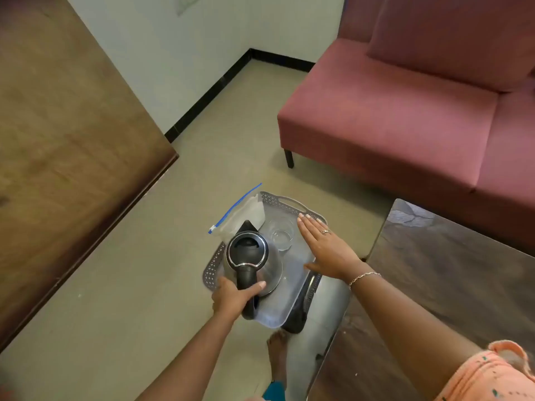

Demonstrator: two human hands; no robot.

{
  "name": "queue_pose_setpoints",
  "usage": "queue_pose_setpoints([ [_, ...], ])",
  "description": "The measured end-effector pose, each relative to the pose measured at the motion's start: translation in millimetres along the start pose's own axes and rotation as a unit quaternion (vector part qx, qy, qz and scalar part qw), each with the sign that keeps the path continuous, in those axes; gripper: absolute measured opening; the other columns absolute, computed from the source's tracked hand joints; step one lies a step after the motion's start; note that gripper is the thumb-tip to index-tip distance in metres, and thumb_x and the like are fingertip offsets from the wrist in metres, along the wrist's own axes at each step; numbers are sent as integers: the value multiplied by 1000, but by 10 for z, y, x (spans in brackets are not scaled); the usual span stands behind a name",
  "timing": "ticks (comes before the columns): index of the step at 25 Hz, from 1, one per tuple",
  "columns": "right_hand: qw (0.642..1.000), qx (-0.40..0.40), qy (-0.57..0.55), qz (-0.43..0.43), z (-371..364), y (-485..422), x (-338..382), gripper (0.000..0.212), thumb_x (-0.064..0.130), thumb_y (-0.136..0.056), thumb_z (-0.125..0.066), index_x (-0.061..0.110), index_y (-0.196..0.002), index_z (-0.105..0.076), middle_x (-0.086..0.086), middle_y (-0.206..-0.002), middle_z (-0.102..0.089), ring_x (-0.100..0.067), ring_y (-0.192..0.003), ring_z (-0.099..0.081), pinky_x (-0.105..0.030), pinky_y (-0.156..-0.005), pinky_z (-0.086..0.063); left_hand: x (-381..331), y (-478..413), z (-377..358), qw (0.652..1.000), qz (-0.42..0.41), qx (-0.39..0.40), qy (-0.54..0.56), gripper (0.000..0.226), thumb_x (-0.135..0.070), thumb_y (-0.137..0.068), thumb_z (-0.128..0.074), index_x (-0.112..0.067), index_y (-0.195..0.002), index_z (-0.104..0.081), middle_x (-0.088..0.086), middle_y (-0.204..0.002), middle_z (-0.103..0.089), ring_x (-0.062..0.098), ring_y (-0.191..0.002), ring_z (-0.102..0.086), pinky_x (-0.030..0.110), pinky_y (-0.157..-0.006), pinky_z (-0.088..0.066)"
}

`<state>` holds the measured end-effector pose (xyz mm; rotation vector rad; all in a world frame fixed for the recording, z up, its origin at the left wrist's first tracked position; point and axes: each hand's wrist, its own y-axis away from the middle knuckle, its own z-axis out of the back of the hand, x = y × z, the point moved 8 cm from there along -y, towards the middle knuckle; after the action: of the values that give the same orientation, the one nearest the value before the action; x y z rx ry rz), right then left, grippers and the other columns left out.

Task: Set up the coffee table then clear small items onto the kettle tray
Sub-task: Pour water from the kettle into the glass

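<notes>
The kettle (251,256) stands upright on the left half of the tray (285,202), spout pointing away from the person, black lid closed, black handle toward the person.

The left hand (236,296) grips the kettle handle: fingers wrapped round it from the left, thumb laid across its right side.

The right hand (324,247) is flat, palm down, all fingers straight and together, holding nothing. It is positioned over the right half of the tray; contact with the tray cannot be confirmed. It carries 1 ring (324,232), and a bracelet (363,277) sits on the wrist.

The tray is grey with a perforated rim and a cut-out grip at its far end. 2 clear glass cups (280,231) stand on it, just beyond the kettle and just left of the right fingertips. A zip bag (246,212) with a blue seal lies across the tray's far-left corner, partly overhanging the rim.

The tray's near-right edge lies over a grey rounded object (327,308). A bare foot (279,354) rests on the floor just below.

The dark coffee table (451,285) is to the right, the pink sofa (390,125) beyond it, and a brown wooden panel (58,140) to the left.
</notes>
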<state>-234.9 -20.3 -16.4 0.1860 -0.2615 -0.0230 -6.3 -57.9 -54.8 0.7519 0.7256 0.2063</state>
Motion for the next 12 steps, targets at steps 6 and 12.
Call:
queue_pose_setpoints([
  [6,998,49,39,0,-558,-584,-122,104,33,-79,-68,3,-143,9,-15,-154,8,-26,-143,6,-33,-112,10,160,-158,-219,994,24,85,57,78,-40,-44,-81,-13,-111,-51,11,-103,-65,26,-93,-62,35,-77,-55],
  [12,997,74,19,-29,-834,-1028,-208,108,30,-76,-71,1,-143,9,-16,-154,8,-28,-142,7,-35,-115,4,212,-185,-277,989,43,96,103,53,-13,-59,-74,-8,-107,-51,17,-92,-61,21,-72,-58,23,-53,-49],
])
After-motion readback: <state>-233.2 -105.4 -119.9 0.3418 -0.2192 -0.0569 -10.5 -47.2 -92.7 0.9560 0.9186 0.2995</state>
